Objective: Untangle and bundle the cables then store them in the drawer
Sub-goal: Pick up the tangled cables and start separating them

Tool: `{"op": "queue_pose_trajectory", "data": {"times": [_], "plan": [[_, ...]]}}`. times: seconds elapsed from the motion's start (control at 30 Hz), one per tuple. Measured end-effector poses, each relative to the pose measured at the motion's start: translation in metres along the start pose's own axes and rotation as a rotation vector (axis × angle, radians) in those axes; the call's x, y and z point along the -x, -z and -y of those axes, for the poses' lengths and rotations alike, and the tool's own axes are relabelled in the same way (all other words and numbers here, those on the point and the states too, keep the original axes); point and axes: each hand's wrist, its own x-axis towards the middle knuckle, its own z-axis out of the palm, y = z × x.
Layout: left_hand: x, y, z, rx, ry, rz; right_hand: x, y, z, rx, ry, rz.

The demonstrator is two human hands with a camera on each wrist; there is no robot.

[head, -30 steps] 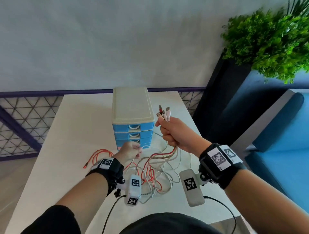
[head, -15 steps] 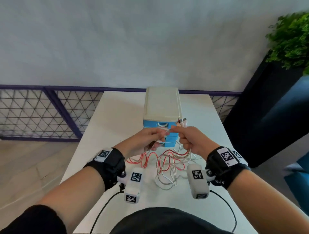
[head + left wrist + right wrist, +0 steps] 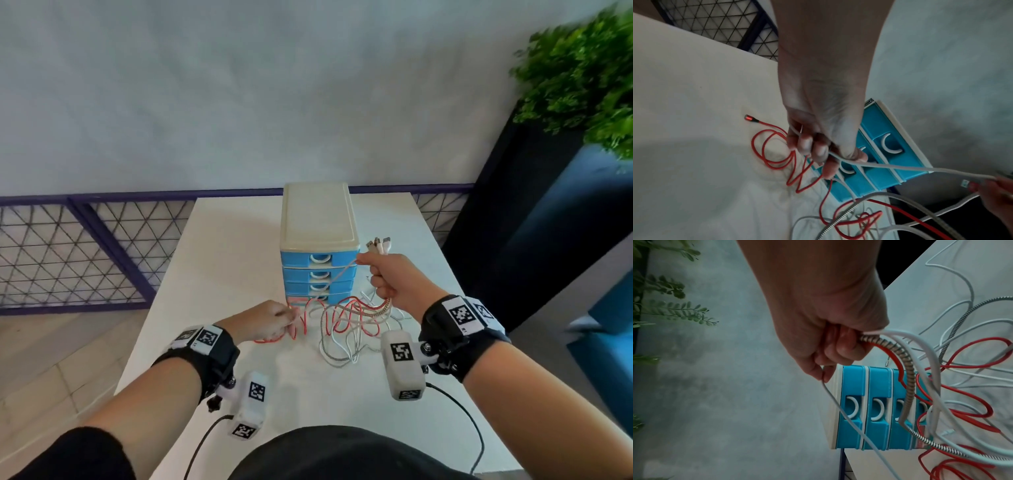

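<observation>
A tangle of red, white and braided cables (image 3: 349, 325) lies on the white table (image 3: 219, 267) in front of a small blue drawer unit (image 3: 318, 260) with a cream top. My right hand (image 3: 387, 274) is raised right of the unit and grips several cable ends, plugs (image 3: 378, 245) sticking up above the fist; the braided cable (image 3: 898, 350) and white ones leave its palm. My left hand (image 3: 270, 322) is low at the unit's base and pinches a white cable (image 3: 879, 166) that runs taut up to the right hand. A red cable (image 3: 772, 146) loops beside it.
All the unit's drawers (image 3: 867, 412) are closed. A purple mesh railing (image 3: 85, 253) runs behind and left of the table. A dark planter (image 3: 513, 240) with green foliage (image 3: 582, 75) stands at the right, beside a blue seat (image 3: 609, 342).
My left hand has dropped from beside the right hand to the table, drawing a white cable out taut. The right hand moved to the right. The head view swung back toward the right.
</observation>
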Motion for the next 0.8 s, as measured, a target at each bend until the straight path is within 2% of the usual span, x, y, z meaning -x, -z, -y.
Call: {"op": "queue_pose_trajectory", "data": {"times": [0.17,0.23,0.27,0.37,0.43,0.47,0.63,0.7,0.8], "plan": [[0.004,0.012,0.014,-0.515,0.236,-0.255,-0.001,0.001,-0.004,0.061,0.011,-0.035],[0.005,0.021,0.023,-0.765,0.275,-0.285,-0.002,0.0,-0.006,0.11,0.029,-0.051],[0.006,0.026,0.027,-0.796,0.272,-0.302,-0.002,0.0,-0.006,0.148,0.041,-0.057],[0.01,0.035,0.021,-0.706,0.205,-0.402,0.0,0.001,-0.001,0.43,0.106,-0.057],[0.009,0.037,0.006,-0.713,0.106,-0.45,0.002,-0.004,0.006,0.643,0.18,-0.081],[0.007,0.037,-0.004,-0.697,0.044,-0.442,0.003,-0.009,0.009,0.675,0.233,-0.082],[0.007,0.033,-0.076,-0.467,-0.297,-0.24,0.0,-0.04,0.013,0.356,0.34,0.113],[0.015,0.037,-0.101,-0.365,-0.401,-0.244,0.001,-0.045,0.013,0.314,0.38,0.116],[0.027,0.043,-0.123,-0.062,-0.503,-0.32,0.005,-0.047,0.013,0.253,0.392,0.15]]}}
